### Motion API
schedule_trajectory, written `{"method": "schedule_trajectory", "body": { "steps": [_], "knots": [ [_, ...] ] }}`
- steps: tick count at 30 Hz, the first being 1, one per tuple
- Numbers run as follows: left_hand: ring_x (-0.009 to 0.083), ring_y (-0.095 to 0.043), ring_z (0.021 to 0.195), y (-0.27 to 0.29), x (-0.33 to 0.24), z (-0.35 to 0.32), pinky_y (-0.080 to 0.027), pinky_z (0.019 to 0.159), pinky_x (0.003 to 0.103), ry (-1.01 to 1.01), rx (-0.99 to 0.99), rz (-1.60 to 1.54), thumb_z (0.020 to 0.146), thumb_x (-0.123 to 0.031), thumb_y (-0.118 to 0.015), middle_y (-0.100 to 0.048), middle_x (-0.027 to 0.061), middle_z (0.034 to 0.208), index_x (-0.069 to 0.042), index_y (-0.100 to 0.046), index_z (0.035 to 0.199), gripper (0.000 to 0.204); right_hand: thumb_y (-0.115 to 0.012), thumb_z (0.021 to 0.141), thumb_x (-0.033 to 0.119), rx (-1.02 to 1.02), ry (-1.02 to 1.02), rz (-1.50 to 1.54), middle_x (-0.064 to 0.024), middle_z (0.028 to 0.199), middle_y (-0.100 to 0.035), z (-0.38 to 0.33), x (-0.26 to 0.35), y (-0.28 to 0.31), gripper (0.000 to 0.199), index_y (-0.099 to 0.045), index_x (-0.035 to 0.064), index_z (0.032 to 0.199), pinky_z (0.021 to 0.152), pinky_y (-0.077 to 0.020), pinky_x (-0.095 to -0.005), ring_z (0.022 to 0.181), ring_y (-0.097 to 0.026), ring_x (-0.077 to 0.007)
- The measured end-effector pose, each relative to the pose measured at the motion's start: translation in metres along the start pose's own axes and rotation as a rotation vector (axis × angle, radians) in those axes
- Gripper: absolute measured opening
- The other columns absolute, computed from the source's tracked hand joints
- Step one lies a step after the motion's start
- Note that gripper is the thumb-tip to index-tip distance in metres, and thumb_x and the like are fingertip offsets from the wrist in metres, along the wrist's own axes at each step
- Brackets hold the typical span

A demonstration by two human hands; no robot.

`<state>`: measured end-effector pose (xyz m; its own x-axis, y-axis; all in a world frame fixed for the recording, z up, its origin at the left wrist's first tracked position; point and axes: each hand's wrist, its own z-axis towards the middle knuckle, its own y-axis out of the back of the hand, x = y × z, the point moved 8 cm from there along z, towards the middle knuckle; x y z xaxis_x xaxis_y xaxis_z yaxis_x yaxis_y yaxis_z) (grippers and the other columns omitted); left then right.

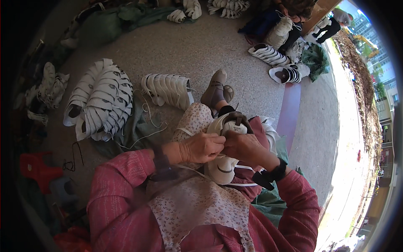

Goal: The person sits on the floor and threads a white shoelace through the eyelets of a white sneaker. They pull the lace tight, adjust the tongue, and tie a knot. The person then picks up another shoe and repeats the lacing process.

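A cream shoe with a brown-lined collar lies across my lap, over a floral apron. My left hand is closed in a pinch above the middle of the shoe. Against it, my right hand curls closed over the shoe's upper, its knuckles upward. The fingertips of both hands meet, and what they pinch is hidden. White laces run beside the shoe on my lap. A thin white cord trails over the floor and green cloth to my left.
Nested stacks of white shoe pieces stand at the left, with a shorter stack ahead. A red stool is at far left. Another person's hands hold a similar stack at the far right, near more shoe stacks.
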<state>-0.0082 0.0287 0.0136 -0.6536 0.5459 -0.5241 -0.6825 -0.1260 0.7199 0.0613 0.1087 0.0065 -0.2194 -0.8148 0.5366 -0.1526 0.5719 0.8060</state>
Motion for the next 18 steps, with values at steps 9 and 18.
{"method": "schedule_trajectory", "body": {
  "steps": [9, 18],
  "knots": [
    [0.0235, -0.057, 0.077, -0.001, 0.000, 0.000, -0.053, 0.067, 0.035, 0.003, -0.050, 0.008, 0.071, -0.005, -0.070, -0.050, 0.0061, 0.085, -0.004, -0.056, 0.075, 0.015, -0.066, 0.089, 0.017, 0.032, 0.014, 0.150, -0.0079, 0.105, -0.063, -0.004, -0.007, -0.001, 0.013, -0.070, 0.0117, 0.100, 0.087, -0.0499, -0.0413, 0.101, -0.065, -0.0300],
    [0.0249, -0.058, 0.078, -0.001, 0.002, -0.001, -0.052, 0.069, 0.037, 0.023, -0.058, -0.061, 0.074, -0.003, -0.070, -0.050, 0.0070, 0.085, -0.005, -0.055, 0.077, 0.015, -0.067, 0.088, 0.016, -0.037, 0.054, 0.161, -0.0073, 0.102, -0.064, 0.000, -0.012, -0.003, 0.016, -0.071, 0.0117, 0.103, 0.083, -0.0504, -0.0422, 0.098, -0.066, -0.0312]
  ]
}}
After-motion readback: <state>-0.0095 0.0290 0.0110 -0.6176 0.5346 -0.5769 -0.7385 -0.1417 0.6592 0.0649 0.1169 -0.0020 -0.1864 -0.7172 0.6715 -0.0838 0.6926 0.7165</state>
